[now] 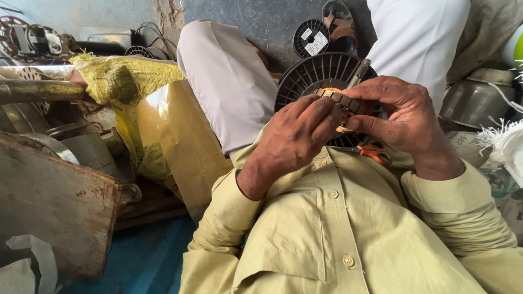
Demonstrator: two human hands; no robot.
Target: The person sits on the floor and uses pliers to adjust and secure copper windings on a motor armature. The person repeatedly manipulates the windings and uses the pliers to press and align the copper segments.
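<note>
Close in front of my chest, my left hand (294, 136) and my right hand (400, 117) together hold a round slotted metal core (342, 100) with copper-coloured winding on it. My left fingers clasp its left side and my right fingers pinch its right side. A thin metal tool (359, 72) sticks up from behind my right hand. Just behind the core stands a large black plastic spool (321, 73). Orange-handled scissors (375, 152) lie below my right hand on my lap.
A smaller black spool (311, 37) and a sandal (339, 22) lie on the floor ahead. Yellow sacking (122, 79) and brown paper (180, 139) sit at left, with a rusty metal slab (52, 204). Metal bowls (474, 100) stand at right.
</note>
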